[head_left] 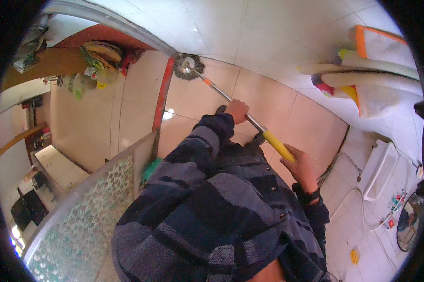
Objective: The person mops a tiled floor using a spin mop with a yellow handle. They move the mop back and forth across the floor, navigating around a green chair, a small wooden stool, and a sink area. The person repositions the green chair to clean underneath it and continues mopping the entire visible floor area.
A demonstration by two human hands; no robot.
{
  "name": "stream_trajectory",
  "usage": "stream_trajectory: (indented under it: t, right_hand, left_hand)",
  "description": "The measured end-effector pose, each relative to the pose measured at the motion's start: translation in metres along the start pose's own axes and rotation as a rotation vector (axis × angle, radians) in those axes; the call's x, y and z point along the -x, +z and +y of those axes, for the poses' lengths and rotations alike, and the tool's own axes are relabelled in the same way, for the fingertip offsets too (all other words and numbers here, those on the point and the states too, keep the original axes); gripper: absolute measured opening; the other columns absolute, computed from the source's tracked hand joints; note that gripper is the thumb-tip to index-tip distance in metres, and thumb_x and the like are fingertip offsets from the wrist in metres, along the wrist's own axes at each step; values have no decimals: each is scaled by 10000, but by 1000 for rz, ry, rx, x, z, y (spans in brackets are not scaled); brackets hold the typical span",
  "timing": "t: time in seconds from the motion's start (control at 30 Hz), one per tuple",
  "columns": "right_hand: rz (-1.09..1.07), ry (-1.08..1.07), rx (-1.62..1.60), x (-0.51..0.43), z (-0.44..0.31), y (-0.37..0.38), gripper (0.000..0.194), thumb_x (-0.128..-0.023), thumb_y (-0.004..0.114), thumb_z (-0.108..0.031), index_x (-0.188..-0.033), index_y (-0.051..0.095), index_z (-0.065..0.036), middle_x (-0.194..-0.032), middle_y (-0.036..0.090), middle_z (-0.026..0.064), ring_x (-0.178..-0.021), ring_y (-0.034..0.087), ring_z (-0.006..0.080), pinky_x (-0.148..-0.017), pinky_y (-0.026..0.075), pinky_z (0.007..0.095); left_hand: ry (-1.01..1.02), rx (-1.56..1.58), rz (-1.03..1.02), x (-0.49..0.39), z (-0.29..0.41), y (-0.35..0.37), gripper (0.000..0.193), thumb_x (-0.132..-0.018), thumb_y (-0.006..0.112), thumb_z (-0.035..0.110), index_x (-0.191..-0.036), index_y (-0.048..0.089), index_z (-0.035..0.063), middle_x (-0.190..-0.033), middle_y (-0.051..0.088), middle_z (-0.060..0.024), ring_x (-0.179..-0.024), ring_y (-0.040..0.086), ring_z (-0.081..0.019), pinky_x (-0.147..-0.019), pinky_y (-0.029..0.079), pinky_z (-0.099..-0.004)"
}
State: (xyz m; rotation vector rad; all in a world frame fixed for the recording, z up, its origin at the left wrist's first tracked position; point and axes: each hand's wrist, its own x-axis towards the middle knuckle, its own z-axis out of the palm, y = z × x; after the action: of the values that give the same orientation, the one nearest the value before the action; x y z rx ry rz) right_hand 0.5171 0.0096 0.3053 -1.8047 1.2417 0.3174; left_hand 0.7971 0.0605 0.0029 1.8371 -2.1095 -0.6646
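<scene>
My left hand [237,111] grips the metal part of a spin mop's pole [222,92]. Lower in the picture, my right hand [300,165] is closed around the yellow grip [279,145] at the pole's upper end. The pole runs slantwise to a round mop head [189,67] with a dark, shaggy fringe. That head lies on the tiled floor [205,93], in the corner where the white tiled wall meets a red door sill [163,93]. My feet are partly hidden under my arms and shirt.
Towels [374,84] hang along the wall on the right. A white washbasin [380,171] and a pale hose [362,208] are below them. At left stands a patterned glass door [88,211]. Beyond the sill, bags [88,79] lie near a wooden piece of furniture [39,63].
</scene>
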Motion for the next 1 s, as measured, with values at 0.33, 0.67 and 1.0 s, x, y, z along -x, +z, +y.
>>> stream_trajectory:
  t: [0.33, 0.67, 1.0]
  right_hand:
    - [-102, -308, -67, -76, -61, 109, 524, -892, 745, -282, -1365, 635, -88, -1093, 721, 243, -1008, 687, 448, -890, 548, 483]
    - [-135, 130, -250, 30, 76, -45, 483, -805, 788, -36, -1271, 680, 33, -1115, 737, 113, -1018, 686, 192, -946, 516, 301]
    - [-66, 204, -121, 81, 71, -73, 487, -765, 751, 62, -1246, 688, 16, -1042, 745, 103, -948, 698, 185, -867, 532, 307]
  left_hand:
    - [-273, -248, -535, 94, -120, -66, 484, -852, 735, 577, -975, 729, 109, -1015, 717, -121, -1009, 697, -354, -819, 572, -510]
    - [43, 215, -695, 24, 90, -17, 528, -849, 728, 620, -939, 779, 103, -886, 737, -176, -848, 717, -393, -695, 556, -529]
    - [122, 488, -725, 10, 148, 28, 387, -831, 749, 465, -1003, 798, 122, -913, 748, -160, -911, 717, -375, -762, 540, -524]
